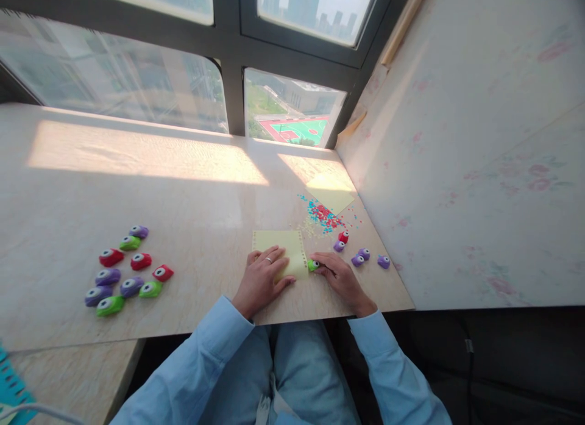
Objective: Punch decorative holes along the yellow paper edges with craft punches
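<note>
A pale yellow sheet of paper (278,238) lies on the table, with small punched holes along its left and right edges. My left hand (264,272) rests on the sheet with its fingers stretched out, holding it down. At the sheet's right edge, my right hand (340,277) grips a small green craft punch (313,265) between thumb and fingers. Whether the paper's edge sits inside the punch slot, I cannot tell. Just right of this hand are a red punch (343,236) and several purple punches (364,253).
Blue, red and yellow paper bits (323,216) are scattered beyond my hands, beside another yellow sheet (333,196). Several red, purple and green punches (141,261) are grouped at the left. A flowered wall (479,169) bounds the table's right side; windows stand behind it.
</note>
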`<state>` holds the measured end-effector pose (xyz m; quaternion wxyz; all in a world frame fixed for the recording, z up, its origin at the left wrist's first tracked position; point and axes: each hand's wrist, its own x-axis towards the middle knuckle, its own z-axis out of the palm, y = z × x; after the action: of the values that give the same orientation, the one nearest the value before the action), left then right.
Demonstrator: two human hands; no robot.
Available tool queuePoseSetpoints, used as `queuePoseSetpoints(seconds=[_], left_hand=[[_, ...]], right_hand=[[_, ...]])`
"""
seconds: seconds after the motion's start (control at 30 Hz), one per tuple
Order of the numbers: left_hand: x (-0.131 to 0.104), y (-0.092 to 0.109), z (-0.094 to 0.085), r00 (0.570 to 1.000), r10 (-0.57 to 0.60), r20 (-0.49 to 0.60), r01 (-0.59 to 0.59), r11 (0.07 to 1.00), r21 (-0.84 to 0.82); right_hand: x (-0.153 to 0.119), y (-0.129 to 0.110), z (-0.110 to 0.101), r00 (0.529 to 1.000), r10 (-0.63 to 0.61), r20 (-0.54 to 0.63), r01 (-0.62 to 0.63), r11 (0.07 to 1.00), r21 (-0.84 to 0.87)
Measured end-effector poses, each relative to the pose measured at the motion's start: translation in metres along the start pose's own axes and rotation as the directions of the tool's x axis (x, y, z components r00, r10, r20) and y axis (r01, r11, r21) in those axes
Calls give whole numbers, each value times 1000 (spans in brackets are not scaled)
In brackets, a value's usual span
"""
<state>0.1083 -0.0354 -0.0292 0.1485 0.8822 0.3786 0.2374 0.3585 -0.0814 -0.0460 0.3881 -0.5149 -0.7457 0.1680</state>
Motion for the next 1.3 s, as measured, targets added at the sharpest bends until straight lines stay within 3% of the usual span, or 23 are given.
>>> queuePoseSetpoints(seconds=[0.37,1.07,1.3], left_hand=[[0,0,1,1000,-1,-1,1,1000,0],[-1,0,-1,1000,2,29,-1,1000,-21],[0,0,-2,999,21,50,-19,999,-32]], right_hand=[[-2,0,-1,1000,-11,-25,11,1000,18],[-1,0,-2,994,-105,42,106,994,-11],[-1,-1,-2,996,-83,45,83,997,-5]])
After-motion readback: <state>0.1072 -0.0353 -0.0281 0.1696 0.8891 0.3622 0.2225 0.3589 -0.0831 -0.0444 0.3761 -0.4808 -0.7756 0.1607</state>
